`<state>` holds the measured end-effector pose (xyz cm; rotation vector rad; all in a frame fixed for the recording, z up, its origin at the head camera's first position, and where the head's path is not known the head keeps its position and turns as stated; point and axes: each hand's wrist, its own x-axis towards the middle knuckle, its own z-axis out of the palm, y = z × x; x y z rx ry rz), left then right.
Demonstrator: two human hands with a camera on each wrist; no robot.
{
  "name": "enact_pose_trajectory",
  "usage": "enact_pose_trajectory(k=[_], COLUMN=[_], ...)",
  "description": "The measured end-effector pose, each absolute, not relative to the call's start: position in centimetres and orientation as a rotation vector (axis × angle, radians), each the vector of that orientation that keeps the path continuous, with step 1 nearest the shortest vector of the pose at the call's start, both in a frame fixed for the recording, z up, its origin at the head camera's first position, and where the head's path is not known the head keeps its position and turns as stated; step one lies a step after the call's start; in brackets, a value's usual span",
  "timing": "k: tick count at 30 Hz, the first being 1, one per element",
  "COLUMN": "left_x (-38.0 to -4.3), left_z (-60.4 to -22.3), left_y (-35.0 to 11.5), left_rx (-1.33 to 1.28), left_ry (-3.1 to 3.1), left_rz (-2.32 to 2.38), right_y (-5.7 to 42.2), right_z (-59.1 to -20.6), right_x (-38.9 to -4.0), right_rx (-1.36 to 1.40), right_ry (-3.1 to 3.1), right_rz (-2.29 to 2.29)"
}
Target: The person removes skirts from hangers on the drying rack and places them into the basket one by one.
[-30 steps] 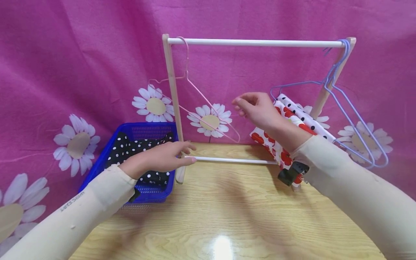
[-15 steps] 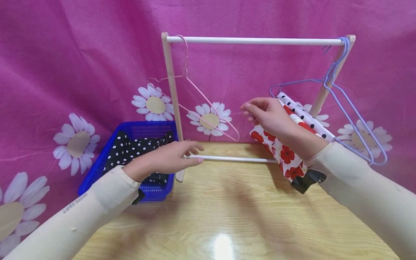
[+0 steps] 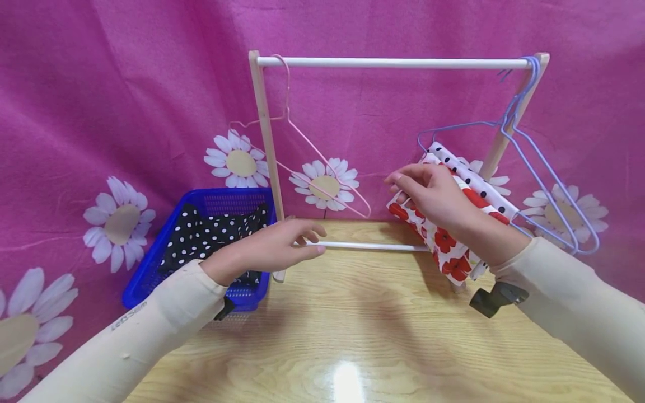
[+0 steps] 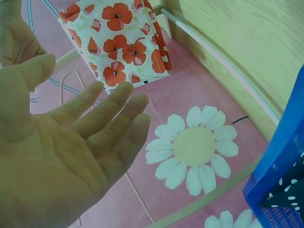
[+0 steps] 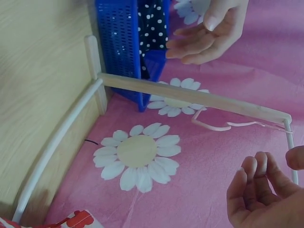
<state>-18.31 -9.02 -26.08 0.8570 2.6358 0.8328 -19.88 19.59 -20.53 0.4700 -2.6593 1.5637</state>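
Note:
My left hand (image 3: 274, 246) hovers beside the blue basket (image 3: 211, 192), fingers loosely extended and nothing in them. Its bare palm shows in the left wrist view. My right hand (image 3: 435, 196) is in front of a white cloth with red poppies (image 3: 445, 240), partly covering it in the head view. In the right wrist view its fingers (image 5: 256, 175) are loosely curled around nothing. The poppy cloth hangs folded over a blue wire hanger (image 3: 513, 106) at the rack's right end. Behind it hangs a white cloth with black dots (image 3: 471, 178). A bare pink hanger (image 3: 314, 144) hangs at the left.
A small rack with wooden posts and a white top rail (image 3: 393, 63) stands on the wood-grain table (image 3: 312, 336). Inside the basket lies a black cloth with white dots (image 3: 196, 235). A pink daisy-print curtain (image 3: 403, 112) forms the backdrop.
My right hand has drawn down and to the right, across the poppy cloth. My left hand has shifted slightly right. The hanging cloths and hangers stay in place.

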Motion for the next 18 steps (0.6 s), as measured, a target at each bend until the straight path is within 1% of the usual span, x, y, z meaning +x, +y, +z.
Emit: enact_pose_trajectory(k=[6,18], left_x=[-18.2,-18.0], left_z=[-26.3,-26.9], left_y=[-8.5,-7.2], left_rx=[0.852,0.923], left_ry=[2.662,2.712], left_rz=[0.826,0.817], right_y=[20.6,22.6], right_z=[-21.4,-22.4], right_x=[-19.4,-18.9], right_rx=[0.483,0.474], right_ry=[-2.659,-2.680], right_rz=[1.599,1.552])
